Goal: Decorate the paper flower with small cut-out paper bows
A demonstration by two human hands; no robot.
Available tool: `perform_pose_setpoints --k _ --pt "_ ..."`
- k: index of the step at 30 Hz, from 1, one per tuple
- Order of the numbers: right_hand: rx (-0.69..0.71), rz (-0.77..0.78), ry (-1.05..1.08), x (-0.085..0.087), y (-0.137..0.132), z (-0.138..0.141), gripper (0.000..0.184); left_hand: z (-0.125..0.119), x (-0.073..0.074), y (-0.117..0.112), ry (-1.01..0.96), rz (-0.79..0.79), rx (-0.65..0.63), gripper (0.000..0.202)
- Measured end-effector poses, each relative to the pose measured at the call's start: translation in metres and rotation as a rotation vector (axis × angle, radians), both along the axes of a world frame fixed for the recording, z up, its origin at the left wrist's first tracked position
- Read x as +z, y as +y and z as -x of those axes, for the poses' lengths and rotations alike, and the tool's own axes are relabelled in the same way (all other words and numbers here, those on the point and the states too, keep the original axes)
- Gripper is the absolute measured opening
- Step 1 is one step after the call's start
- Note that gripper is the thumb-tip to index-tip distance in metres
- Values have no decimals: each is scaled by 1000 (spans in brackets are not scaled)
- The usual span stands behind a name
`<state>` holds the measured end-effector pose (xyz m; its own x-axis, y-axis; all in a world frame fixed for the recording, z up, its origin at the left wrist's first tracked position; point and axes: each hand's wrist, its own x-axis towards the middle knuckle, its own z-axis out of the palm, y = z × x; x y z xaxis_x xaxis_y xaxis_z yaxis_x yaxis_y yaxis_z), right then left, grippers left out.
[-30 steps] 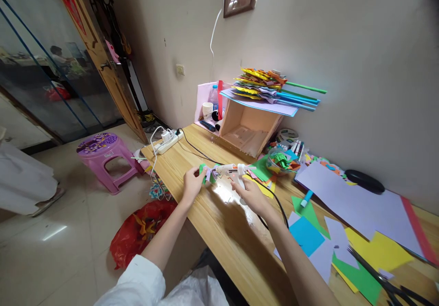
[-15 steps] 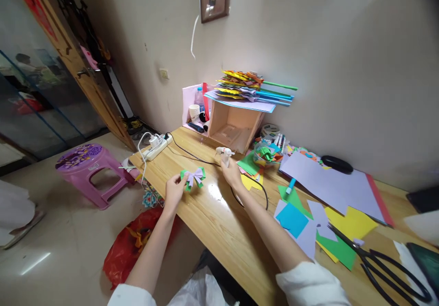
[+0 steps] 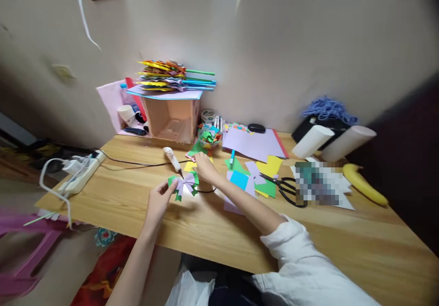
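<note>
My left hand [image 3: 163,198] pinches a green and purple paper bow [image 3: 185,186] just above the table. Right beside the bow a white glue gun [image 3: 172,159] leans with its dark tip pointing down towards it; no hand is on the gun. My right hand [image 3: 205,168] reaches over a green paper sheet [image 3: 196,149] and a yellow paper piece [image 3: 190,166]. Its fingers point away from me and are mostly hidden, so whether they hold anything does not show. The gun's black cord [image 3: 137,164] runs across the tabletop.
Scissors [image 3: 286,189] lie on coloured paper at the right, near a banana [image 3: 364,186]. A bowl of scraps [image 3: 210,136] stands by an open box [image 3: 169,123] stacked with paper flowers [image 3: 164,75]. A power strip [image 3: 80,173] sits at the left edge.
My right hand has let go of the glue gun and moved to the paper pieces beside it. The bow is still in my left hand. The view has swung right.
</note>
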<state>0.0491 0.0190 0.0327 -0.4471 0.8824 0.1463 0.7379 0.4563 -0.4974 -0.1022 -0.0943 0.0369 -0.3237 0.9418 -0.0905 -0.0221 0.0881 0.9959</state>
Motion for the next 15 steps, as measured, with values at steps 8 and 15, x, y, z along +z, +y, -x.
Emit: perform_pose_setpoints --k 8,15 --pt "-223 262 -28 -16 -47 -148 20 -64 1 57 56 -86 -240 37" --pt "-304 270 179 -37 -66 -139 16 -122 -13 95 70 -162 -298 39"
